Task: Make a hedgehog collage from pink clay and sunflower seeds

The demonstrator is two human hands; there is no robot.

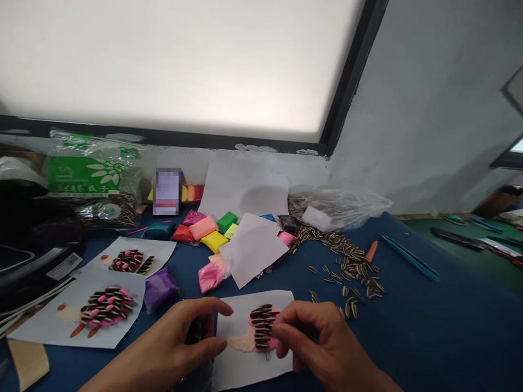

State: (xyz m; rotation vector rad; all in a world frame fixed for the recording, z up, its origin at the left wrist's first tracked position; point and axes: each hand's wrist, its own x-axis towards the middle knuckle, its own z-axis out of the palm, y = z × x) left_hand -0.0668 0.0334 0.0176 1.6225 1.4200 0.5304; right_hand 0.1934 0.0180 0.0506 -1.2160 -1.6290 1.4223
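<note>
A white paper sheet point(232, 373) lies before me, bearing a bird-like figure with a beige clay head part point(241, 342) and a pink clay body point(273, 344). Rows of striped sunflower seeds point(263, 318) are stuck into the pink clay. My left hand point(200, 335) is at the sheet's left edge, thumb and index finger apart with nothing between them. At the right side of the pink body, my right hand point(306, 332) is closed in a pinch, its fingertips against the outer seeds. Whatever is between those fingertips is hidden.
Two similar clay-and-seed pictures point(100, 310) lie at left, beside a purple clay packet point(160, 288). Colourful clay packets point(214, 239) and a blank paper piece point(253, 250) are behind. Loose sunflower seeds point(351, 256), an orange stick point(371, 251) and a blue pen-like tool point(408, 257) lie at right.
</note>
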